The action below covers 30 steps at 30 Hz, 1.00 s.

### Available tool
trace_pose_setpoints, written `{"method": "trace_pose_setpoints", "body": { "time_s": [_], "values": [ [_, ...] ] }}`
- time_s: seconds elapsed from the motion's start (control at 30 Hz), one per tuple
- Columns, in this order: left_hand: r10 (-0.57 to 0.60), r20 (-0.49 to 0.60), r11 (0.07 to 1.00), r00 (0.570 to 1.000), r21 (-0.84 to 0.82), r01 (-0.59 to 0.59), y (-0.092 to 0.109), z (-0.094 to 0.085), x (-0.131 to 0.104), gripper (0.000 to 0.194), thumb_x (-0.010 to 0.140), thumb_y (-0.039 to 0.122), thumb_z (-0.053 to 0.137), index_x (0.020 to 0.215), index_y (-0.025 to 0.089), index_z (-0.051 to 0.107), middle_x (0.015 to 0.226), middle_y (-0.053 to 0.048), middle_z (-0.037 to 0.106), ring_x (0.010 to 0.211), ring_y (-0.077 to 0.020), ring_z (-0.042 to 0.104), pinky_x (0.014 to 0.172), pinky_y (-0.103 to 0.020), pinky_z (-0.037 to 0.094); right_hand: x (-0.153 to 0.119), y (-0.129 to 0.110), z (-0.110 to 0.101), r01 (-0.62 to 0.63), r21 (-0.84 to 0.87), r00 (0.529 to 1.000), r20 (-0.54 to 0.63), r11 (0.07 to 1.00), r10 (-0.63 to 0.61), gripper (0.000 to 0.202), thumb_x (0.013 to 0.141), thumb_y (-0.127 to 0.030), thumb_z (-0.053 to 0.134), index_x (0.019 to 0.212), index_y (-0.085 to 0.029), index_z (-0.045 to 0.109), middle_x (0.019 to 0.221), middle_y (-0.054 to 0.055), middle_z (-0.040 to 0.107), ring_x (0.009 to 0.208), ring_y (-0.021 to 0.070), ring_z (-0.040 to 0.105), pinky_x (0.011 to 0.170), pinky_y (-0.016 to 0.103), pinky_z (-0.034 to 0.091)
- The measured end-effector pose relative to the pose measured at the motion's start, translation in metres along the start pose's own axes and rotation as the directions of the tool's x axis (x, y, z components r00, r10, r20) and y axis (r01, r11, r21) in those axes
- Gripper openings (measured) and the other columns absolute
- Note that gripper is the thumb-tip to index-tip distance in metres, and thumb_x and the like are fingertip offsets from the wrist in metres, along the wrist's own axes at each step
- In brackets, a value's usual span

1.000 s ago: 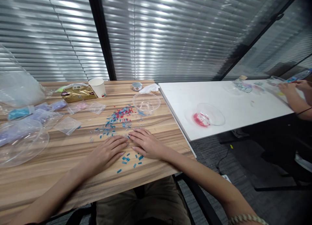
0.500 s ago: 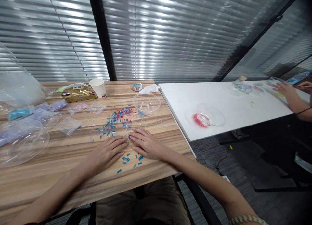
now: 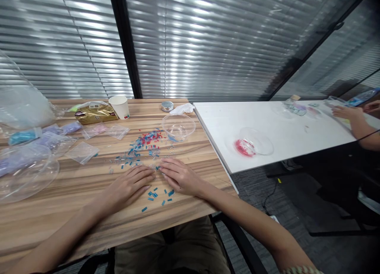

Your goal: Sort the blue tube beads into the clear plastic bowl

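Small tube beads in blue, red and clear lie in a loose pile [image 3: 138, 147] on the wood-grain table. My left hand [image 3: 130, 185] rests palm down at the pile's near edge, its outstretched fingertips close to a few beads. Facing it from the right, my right hand [image 3: 182, 178] also lies low on the table with fingers extended, touching or nearly touching beads between the two hands. Whether any bead sits under the fingertips is hidden. Several blue tube beads [image 3: 152, 195] are scattered nearer me, below the hands. A clear plastic bowl [image 3: 178, 127] with some blue beads stands beyond my right hand.
Small zip bags [image 3: 83, 153], a large clear bowl [image 3: 50, 181], a gold tissue pack [image 3: 96, 113] and a paper cup [image 3: 119, 107] occupy the left. On the adjoining white table, a clear dish [image 3: 257, 143] holds red beads; a co-worker's hand [image 3: 347, 112] is farther right.
My right hand's fingers have drawn slightly toward me and bent a little more. My left hand is almost still. At the far right, the co-worker's hands have shifted slightly.
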<state>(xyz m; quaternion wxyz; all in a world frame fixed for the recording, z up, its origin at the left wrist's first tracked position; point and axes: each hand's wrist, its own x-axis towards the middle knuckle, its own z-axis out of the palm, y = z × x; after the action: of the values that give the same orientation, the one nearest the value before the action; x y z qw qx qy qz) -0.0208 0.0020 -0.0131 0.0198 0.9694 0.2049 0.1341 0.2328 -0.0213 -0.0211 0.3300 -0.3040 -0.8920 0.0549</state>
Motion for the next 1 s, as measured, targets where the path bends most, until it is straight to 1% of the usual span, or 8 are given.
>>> {"method": "trace_pose_setpoints", "body": {
  "time_s": [0.2,0.33,0.4,0.47,0.57,0.67,0.87,1.0],
  "values": [
    [0.023,-0.016,1.0,1.0,-0.006,-0.023,-0.002,-0.001,-0.001,0.033,0.101,0.025,0.035,0.12,0.02,0.062,0.126,-0.006,0.062,0.119,-0.021,0.054,0.104,-0.04,0.042,-0.003,0.003,0.002,0.017,0.066,1.0,-0.007,0.998,-0.016,0.032,0.095,-0.011,0.04,0.12,-0.012,0.06,0.128,0.014,0.059,0.133,0.0197,0.042,0.108,0.041,0.042],
    [0.041,-0.051,0.999,0.998,-0.032,-0.043,-0.001,-0.001,-0.001,0.033,0.101,0.025,0.035,0.119,0.021,0.062,0.124,-0.006,0.064,0.117,-0.0203,0.055,0.103,-0.04,0.043,-0.006,0.005,0.003,0.01,0.077,1.0,0.003,0.997,-0.01,0.036,0.096,-0.007,0.037,0.124,-0.016,0.057,0.13,0.012,0.059,0.134,0.0173,0.041,0.108,0.04,0.043],
    [0.046,-0.07,0.997,0.996,-0.058,-0.05,0.0,-0.003,0.0,0.033,0.101,0.024,0.034,0.119,0.02,0.062,0.122,-0.006,0.065,0.115,-0.0197,0.056,0.102,-0.039,0.044,-0.007,0.006,0.002,0.023,0.071,0.999,-0.025,0.997,-0.022,0.035,0.096,-0.007,0.037,0.124,-0.015,0.057,0.129,0.013,0.059,0.132,0.0171,0.043,0.107,0.039,0.044],
    [0.034,-0.08,0.996,0.996,-0.084,-0.041,0.001,-0.005,0.0,0.032,0.101,0.024,0.035,0.121,0.021,0.061,0.122,-0.006,0.065,0.115,-0.0187,0.057,0.101,-0.037,0.045,-0.008,0.006,0.002,0.05,0.066,0.995,-0.086,0.997,-0.044,0.033,0.097,-0.008,0.037,0.122,-0.012,0.058,0.126,0.014,0.061,0.13,0.0173,0.046,0.106,0.038,0.045],
    [-0.013,-0.105,0.994,0.994,-0.109,0.001,0.001,-0.006,-0.001,0.033,0.101,0.023,0.036,0.124,0.022,0.059,0.122,-0.006,0.064,0.113,-0.0177,0.058,0.1,-0.036,0.046,-0.009,0.006,0.002,0.059,0.052,0.985,-0.167,0.997,-0.049,0.031,0.096,-0.008,0.039,0.121,-0.012,0.058,0.122,0.015,0.063,0.125,0.0175,0.051,0.104,0.037,0.047],
    [-0.084,-0.136,0.992,0.987,-0.101,0.071,-0.001,-0.005,-0.003,0.033,0.101,0.024,0.036,0.124,0.021,0.059,0.119,-0.007,0.065,0.11,-0.0187,0.06,0.098,-0.036,0.048,-0.009,0.008,0.004,0.005,0.033,0.985,-0.171,0.999,0.001,0.03,0.096,-0.009,0.042,0.119,-0.016,0.06,0.119,0.013,0.064,0.121,0.0182,0.055,0.101,0.037,0.049],
    [-0.257,-0.176,0.962,0.95,-0.139,0.234,-0.002,-0.001,-0.004,0.035,0.1,0.036,0.038,0.118,0.019,0.062,0.11,-0.008,0.069,0.1,-0.0209,0.064,0.089,-0.036,0.053,-0.007,0.011,0.009,-0.094,0.034,0.975,-0.198,0.995,0.099,0.023,0.093,-0.011,0.049,0.109,-0.015,0.065,0.11,0.013,0.068,0.11,0.0198,0.062,0.094,0.036,0.054],
    [-0.284,-0.175,0.946,0.943,-0.212,0.246,-0.005,0.005,-0.008,0.034,0.099,0.037,0.041,0.12,0.02,0.06,0.112,-0.008,0.069,0.1,-0.0204,0.065,0.087,-0.035,0.054,-0.006,0.01,0.006,-0.127,0.019,0.967,-0.221,0.992,0.128,0.023,0.094,-0.013,0.048,0.109,-0.016,0.065,0.11,0.012,0.069,0.108,0.0201,0.063,0.095,0.037,0.053]
  ]
}}
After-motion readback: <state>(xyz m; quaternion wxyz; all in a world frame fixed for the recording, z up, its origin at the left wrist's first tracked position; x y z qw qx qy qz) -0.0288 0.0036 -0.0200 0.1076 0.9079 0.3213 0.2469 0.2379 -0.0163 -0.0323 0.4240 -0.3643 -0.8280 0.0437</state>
